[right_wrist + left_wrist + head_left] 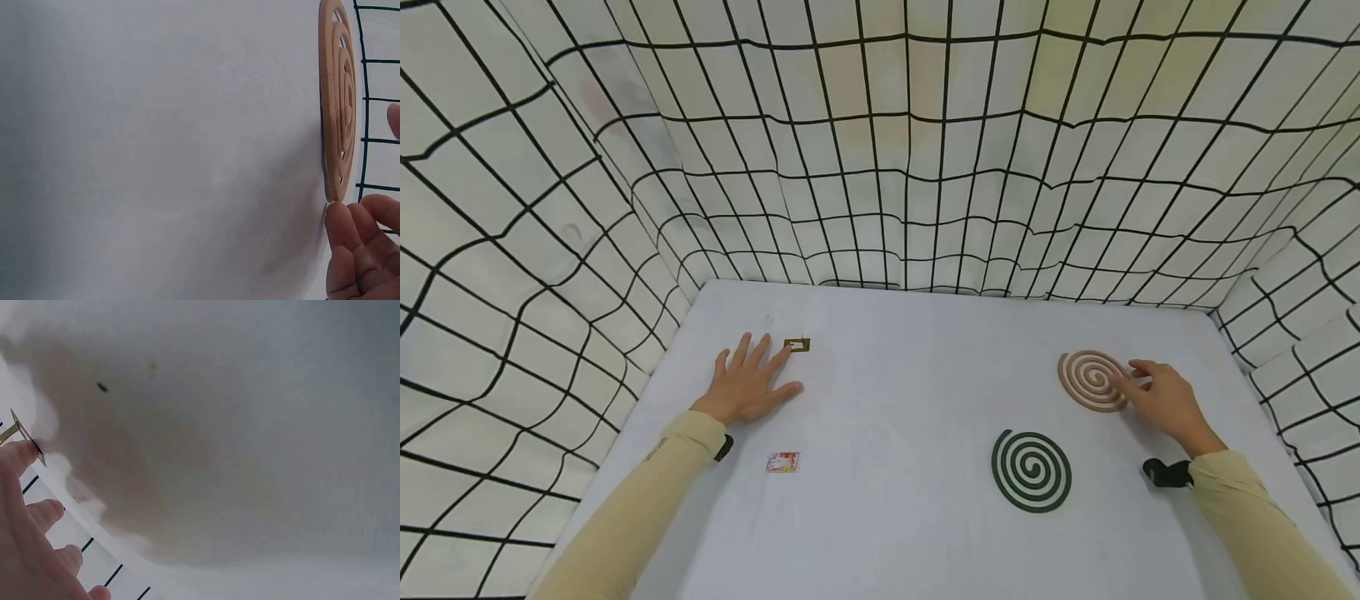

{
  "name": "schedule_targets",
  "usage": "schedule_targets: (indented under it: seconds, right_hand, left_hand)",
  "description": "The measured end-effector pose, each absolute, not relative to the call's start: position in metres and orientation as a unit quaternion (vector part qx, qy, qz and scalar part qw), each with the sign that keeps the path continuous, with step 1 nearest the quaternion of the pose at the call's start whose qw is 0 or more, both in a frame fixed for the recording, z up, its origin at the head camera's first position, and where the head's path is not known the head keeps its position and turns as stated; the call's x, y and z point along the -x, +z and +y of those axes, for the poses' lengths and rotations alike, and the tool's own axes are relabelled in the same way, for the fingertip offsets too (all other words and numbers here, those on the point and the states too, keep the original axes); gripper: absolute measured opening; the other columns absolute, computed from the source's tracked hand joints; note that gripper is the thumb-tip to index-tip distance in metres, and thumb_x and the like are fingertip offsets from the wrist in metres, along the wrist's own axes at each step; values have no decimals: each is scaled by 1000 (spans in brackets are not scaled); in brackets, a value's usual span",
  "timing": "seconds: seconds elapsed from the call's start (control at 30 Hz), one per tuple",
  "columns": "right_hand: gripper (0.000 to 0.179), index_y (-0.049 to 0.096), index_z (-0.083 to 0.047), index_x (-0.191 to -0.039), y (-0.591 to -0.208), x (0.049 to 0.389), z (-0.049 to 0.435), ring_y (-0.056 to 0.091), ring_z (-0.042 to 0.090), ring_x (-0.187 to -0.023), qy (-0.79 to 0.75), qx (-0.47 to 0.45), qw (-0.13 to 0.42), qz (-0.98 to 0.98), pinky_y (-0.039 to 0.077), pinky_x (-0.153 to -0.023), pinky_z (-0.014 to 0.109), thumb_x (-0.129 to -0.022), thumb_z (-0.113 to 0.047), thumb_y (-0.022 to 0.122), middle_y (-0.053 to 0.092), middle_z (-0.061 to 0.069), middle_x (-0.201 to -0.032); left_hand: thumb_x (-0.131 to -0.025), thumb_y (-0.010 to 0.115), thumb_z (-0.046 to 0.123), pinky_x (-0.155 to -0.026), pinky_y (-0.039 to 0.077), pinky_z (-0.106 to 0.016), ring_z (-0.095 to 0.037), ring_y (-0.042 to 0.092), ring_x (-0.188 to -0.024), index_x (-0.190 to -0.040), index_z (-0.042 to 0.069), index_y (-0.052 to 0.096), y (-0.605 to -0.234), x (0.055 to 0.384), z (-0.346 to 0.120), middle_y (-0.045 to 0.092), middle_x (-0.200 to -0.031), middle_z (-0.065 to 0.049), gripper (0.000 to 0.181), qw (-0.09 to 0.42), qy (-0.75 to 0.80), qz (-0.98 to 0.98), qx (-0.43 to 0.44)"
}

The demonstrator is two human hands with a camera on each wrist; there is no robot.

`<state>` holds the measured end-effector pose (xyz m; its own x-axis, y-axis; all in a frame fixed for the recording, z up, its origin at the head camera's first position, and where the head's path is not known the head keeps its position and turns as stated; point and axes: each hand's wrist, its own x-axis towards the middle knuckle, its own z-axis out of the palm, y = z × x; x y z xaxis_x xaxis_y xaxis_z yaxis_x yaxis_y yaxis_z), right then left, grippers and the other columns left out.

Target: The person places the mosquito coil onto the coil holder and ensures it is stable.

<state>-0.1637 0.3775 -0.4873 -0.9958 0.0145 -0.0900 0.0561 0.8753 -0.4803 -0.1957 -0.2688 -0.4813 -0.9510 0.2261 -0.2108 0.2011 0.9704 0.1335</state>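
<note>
On the left of the white table, my left hand [748,389] lies spread with straight fingers. Its index fingertip touches a small brass-coloured metal stand [803,344], also seen edge-on as a thin metal stand [26,434] in the left wrist view. To the right, my right hand [1161,404] hovers low with loosely bent fingers. Its fingertips touch the right edge of a brown mosquito coil [1078,379]; the right wrist view shows the brown coil [328,100] from the side, lying flat. Nearer the front lies a dark green mosquito coil [1032,472].
A small red and yellow printed packet [783,462] lies below the left hand. Black netting [907,171] over pale walls rises along the back and both sides of the white table [895,400]. A black band shows at each wrist.
</note>
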Motion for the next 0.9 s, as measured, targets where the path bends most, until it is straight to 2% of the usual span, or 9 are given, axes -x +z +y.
schedule_targets:
  seconds: [0.1,0.27,0.43,0.63,0.9]
  right_hand:
    - [76,45,19,-143,-487,165,377,61,53,-115,-248,-31,35,968,54,-85,59,-105,-47,54,57,40,-131]
    - [80,44,18,-144,-488,168,376,58,54,-118,-249,-59,53,965,52,-89,60,-104,-51,54,56,40,-134]
    - [83,45,15,-144,-489,171,377,58,53,-116,-259,-84,66,960,53,-86,57,-101,-54,60,57,40,-133]
    - [81,45,14,-143,-490,175,377,60,51,-112,-268,-96,75,956,52,-83,53,-97,-49,68,60,37,-128]
    - [80,48,13,-141,-486,175,374,59,50,-115,-279,-113,90,949,52,-84,52,-96,-50,69,58,38,-132]
  left_hand:
    - [-101,49,66,-121,5,-76,-54,2,-159,-164,16,30,-480,195,-269,14,-173,-25,83,113,59,986,-109]
    - [-100,49,66,-121,6,-76,-54,3,-159,-165,16,29,-482,194,-269,14,-173,-25,84,115,63,985,-109]
    - [-100,49,66,-121,7,-76,-53,4,-159,-165,16,28,-486,193,-271,14,-173,-24,85,117,66,985,-110]
    - [-100,49,66,-120,10,-77,-53,4,-159,-165,17,28,-489,193,-272,16,-173,-24,84,113,71,984,-116]
    - [-99,49,68,-119,14,-76,-54,8,-159,-165,18,29,-489,192,-275,19,-172,-24,85,109,73,985,-116]
